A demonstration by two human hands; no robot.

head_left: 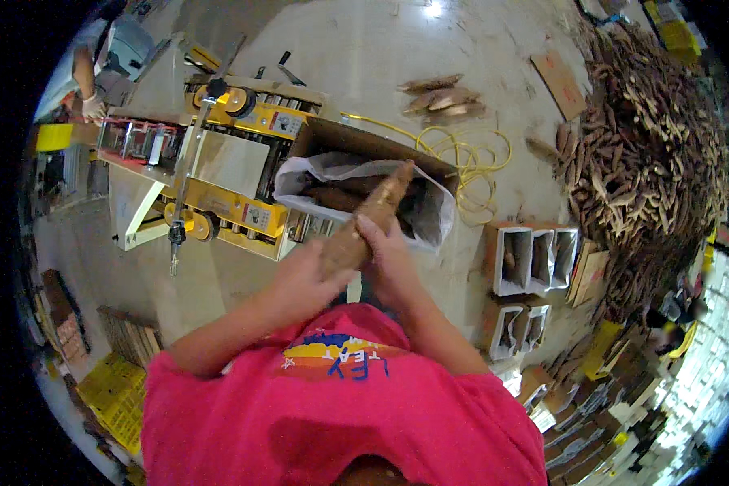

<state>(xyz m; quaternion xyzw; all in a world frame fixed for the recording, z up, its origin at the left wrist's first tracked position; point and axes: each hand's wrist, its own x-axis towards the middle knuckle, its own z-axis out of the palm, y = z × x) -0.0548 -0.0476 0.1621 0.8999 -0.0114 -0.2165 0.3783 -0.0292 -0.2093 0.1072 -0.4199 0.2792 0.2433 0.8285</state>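
A long brown root point(373, 215) is held in both hands over an open cardboard box point(356, 139) lined with a clear plastic bag point(300, 174). My left hand point(304, 279) grips the root's lower end and my right hand point(389, 259) wraps its middle. The tip of the root points up toward the box's far side. More brown roots lie inside the bag. My pink shirt fills the bottom of the view.
The box rests on a yellow and white roller machine point(219, 162). A huge pile of roots point(648, 154) lies at the right. Several lined small boxes point(530, 259) stand beside it. A yellow cable point(462, 150) coils on the floor. Another person's gloved hand point(93, 105) is far left.
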